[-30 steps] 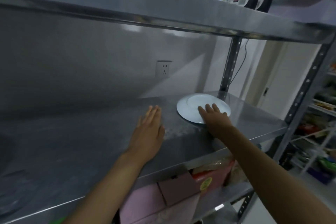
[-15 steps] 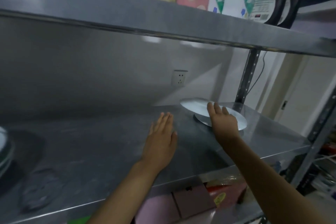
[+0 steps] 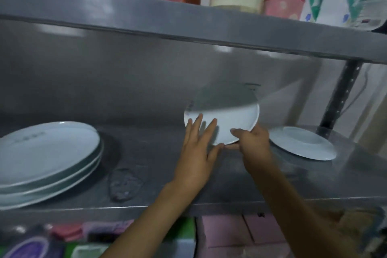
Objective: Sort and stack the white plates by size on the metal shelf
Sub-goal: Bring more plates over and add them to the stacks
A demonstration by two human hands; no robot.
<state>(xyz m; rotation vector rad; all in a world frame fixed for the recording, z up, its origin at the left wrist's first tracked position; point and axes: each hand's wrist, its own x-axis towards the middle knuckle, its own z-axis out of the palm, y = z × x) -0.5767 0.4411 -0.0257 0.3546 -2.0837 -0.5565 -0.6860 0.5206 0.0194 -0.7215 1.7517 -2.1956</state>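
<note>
right hand [image 3: 253,142] grips tilted plate [image 3: 230,123]; left hand [image 3: 196,153] presses it, fingers straight.

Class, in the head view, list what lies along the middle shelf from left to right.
A stack of large white plates → dark smear → tilted white plate → flat white plate → perforated post.

Bare metal shelf [image 3: 155,153] lies free in front, between the stack of large plates [image 3: 48,153] at the left and the lone plate [image 3: 301,142] at the right. The tilted plate [image 3: 232,123] fills the middle rear. The upper shelf [image 3: 188,25] limits headroom; an upright post [image 3: 340,98] bars the right rear corner.
</note>
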